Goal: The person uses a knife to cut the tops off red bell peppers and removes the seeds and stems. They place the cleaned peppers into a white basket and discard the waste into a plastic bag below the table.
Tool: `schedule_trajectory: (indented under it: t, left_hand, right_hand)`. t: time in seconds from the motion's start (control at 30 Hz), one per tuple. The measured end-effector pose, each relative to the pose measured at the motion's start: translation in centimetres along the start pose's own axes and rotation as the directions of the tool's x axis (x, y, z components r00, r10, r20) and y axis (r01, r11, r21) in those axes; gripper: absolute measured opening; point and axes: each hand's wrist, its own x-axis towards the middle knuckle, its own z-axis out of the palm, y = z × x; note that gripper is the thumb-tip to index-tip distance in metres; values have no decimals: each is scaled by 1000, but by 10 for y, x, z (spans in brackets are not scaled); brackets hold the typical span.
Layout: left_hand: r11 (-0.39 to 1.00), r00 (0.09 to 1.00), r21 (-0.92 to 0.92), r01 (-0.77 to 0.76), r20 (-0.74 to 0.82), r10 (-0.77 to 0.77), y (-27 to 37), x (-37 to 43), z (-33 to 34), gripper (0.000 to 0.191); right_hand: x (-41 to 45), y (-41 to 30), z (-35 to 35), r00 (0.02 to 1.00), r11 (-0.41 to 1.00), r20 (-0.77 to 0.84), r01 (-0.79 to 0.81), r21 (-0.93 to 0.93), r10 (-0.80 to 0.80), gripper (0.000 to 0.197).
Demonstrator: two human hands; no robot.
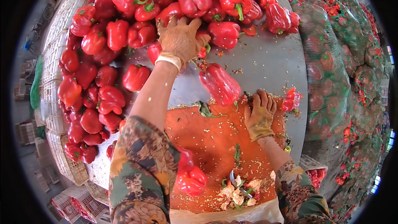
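My left hand [182,41], in an orange-brown work glove, reaches palm down onto the near edge of a heap of red bell peppers [194,1]. Its fingers are spread and touch peppers. My right hand [260,116], in a stained yellowish glove, lies palm down at the far right of an orange cutting board [214,137], among seeds and scraps, thumb apart from its fingers. Between the hands, a long red pepper [220,84] lies across the board's far edge. Another red pepper [191,180] sits beside my left sleeve. A small curved knife [233,179] lies among pale pepper cores [238,197].
White plastic crates [56,77] line the left side of the metal table [261,62]. Mesh sacks of peppers [326,68] stand along the right. A pepper scrap [291,99] lies near the right table edge. Crates with red contents [74,203] stand low at left.
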Motion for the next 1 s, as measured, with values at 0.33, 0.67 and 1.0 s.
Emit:
schedule_trajectory:
  t: [0.33,0.67,1.0]
  left_hand:
    - [946,870,-268,181,493,-27,-28,-75,3,66]
    - [909,828,-401,109,543,141,7,-226,-45,57]
    - [884,992,-452,124,26,-126,-36,-255,-46,55]
  right_hand:
    - [4,2,0,999,999,17,-31,-8,31,41]
    - [-7,16,14,1000,998,21,14,-68,-13,46]
    - [-6,16,13,1000,998,11,30,-53,-29,47]
